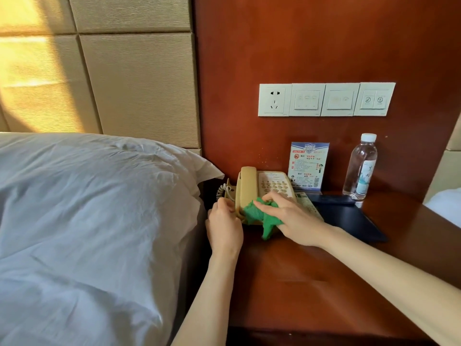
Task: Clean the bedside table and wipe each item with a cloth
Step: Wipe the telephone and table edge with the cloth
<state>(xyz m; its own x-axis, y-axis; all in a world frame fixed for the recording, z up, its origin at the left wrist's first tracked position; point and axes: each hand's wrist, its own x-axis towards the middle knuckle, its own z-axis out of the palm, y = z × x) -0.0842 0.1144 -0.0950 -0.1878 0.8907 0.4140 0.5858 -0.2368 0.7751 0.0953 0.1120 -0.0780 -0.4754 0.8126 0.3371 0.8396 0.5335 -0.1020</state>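
Observation:
A beige corded telephone sits at the back left of the reddish wooden bedside table. My right hand presses a crumpled green cloth against the phone's front lower part, fingers over the keypad edge. My left hand grips the phone's left front edge, beside its coiled cord. A printed notice card stands behind the phone. To its right stands a clear water bottle with a white cap. A dark flat folder lies right of the phone.
A white pillow on the bed lies close against the table's left side. A row of white wall switches and a socket is mounted on the wooden panel above. A padded beige headboard fills the upper left.

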